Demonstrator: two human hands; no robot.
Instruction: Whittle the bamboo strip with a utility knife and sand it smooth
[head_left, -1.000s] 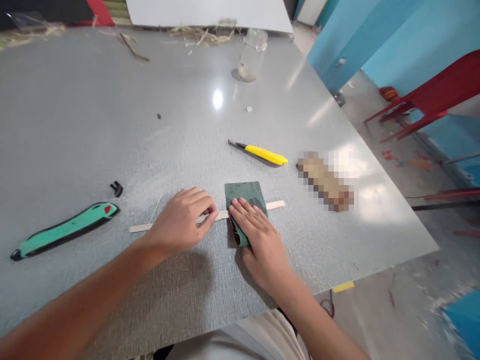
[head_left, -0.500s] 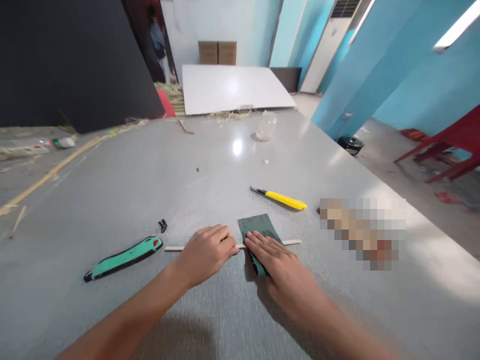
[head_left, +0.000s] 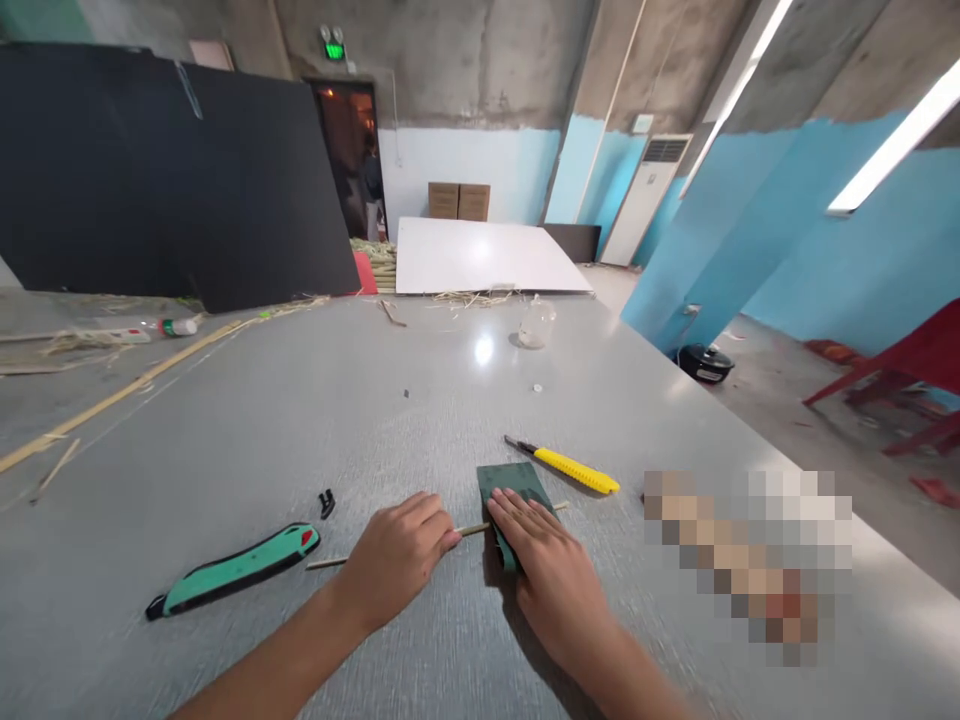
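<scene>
My left hand [head_left: 401,550] is closed round a thin bamboo strip [head_left: 472,529], whose left end sticks out past the wrist side. My right hand [head_left: 541,545] presses down on a folded dark green sheet that looks like sandpaper [head_left: 510,478], fingers together over it and thumb hidden. The strip passes under the folded sheet, and its tip shows on the right. Beyond the sheet lies a yellow utility knife [head_left: 576,470], blade end pointing left. A green and black folding-saw-like handle [head_left: 236,568] lies left of my left hand, near a small black clip [head_left: 326,503].
All this is on a grey table [head_left: 337,400]. Farther back stand a clear plastic cup [head_left: 537,324] and a small white cap [head_left: 537,388]. A blurred-out object [head_left: 739,560] lies at right. Bamboo scraps [head_left: 472,298] and a white board [head_left: 487,255] border the far edge.
The view has tilted up. My left hand and the strip have shifted left relative to the green sheet, so less strip shows on the right. The strip now slants more.
</scene>
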